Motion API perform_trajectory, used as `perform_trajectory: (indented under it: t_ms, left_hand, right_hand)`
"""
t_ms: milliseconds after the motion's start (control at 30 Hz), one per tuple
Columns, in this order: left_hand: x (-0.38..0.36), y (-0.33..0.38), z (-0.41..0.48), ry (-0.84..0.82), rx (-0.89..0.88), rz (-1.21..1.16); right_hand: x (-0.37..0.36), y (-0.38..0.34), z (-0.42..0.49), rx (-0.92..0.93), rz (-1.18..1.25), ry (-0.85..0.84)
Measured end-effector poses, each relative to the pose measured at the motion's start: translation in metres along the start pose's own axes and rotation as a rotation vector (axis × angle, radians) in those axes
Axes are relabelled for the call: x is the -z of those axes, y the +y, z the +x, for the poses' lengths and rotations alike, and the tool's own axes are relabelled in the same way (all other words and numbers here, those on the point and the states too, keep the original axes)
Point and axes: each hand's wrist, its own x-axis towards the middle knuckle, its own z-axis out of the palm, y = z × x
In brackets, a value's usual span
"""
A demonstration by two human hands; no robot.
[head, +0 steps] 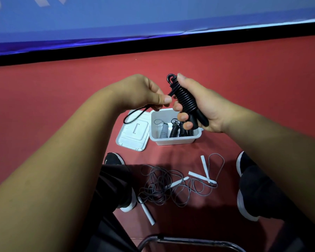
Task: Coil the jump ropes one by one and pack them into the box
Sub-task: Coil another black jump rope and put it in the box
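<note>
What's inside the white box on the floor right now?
The white box holds one grey coiled rope and at least two black coiled ropes. The right hand, gripping another black rope bundle, covers the box's far right corner, so the full count is hidden.

This looks like a sports hall or a gym. The ground is a smooth red sports floor. Along the far side runs a long shiny blue barrier with a black strip at its bottom, like the low walls around a playing court. Loose grey jump ropes with white handles lie on the floor near a small white plastic box. The person wears black sports shoes with white soles. A bent grey metal tube, like part of a chair, shows at the bottom edge.
</note>
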Motion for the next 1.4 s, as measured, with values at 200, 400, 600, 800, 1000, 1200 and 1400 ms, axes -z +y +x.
perform_trajectory:
  t_ms: [200,400,600,800,1000,1200,1400]
  left_hand:
    - [0.007,-0.005,-0.003,-0.064,-0.011,-0.052]
    - [0.02,-0.005,-0.007,-0.057,0.006,0.097]
    - [0.015,-0.012,0.0,-0.043,0.017,0.214]
    - [0.007,-0.008,0.004,0.023,-0.094,0.238]
    - [0.0,0.001,0.005,0.051,-0.132,0.052]
    - [-0.002,0.009,0.003,0.105,-0.195,0.002]
    - [-0.006,0.014,0.003,0.156,-0.195,0.072]
  right_hand:
    - [-0.001,-0.007,-0.007,-0.006,0.045,-0.056]
    - [0.0,-0.009,-0.013,-0.029,0.076,-0.182]
    - [0.001,-0.013,-0.021,-0.155,0.038,-0.364]
    - [-0.003,-0.006,-0.026,-0.302,-0.007,-0.512]
    - [-0.004,-0.005,-0.028,-0.355,-0.027,-0.668]
    - [-0.006,0.004,-0.022,-0.321,-0.129,-0.61]
    - [-0.01,0.015,-0.012,-0.268,-0.243,-0.308]
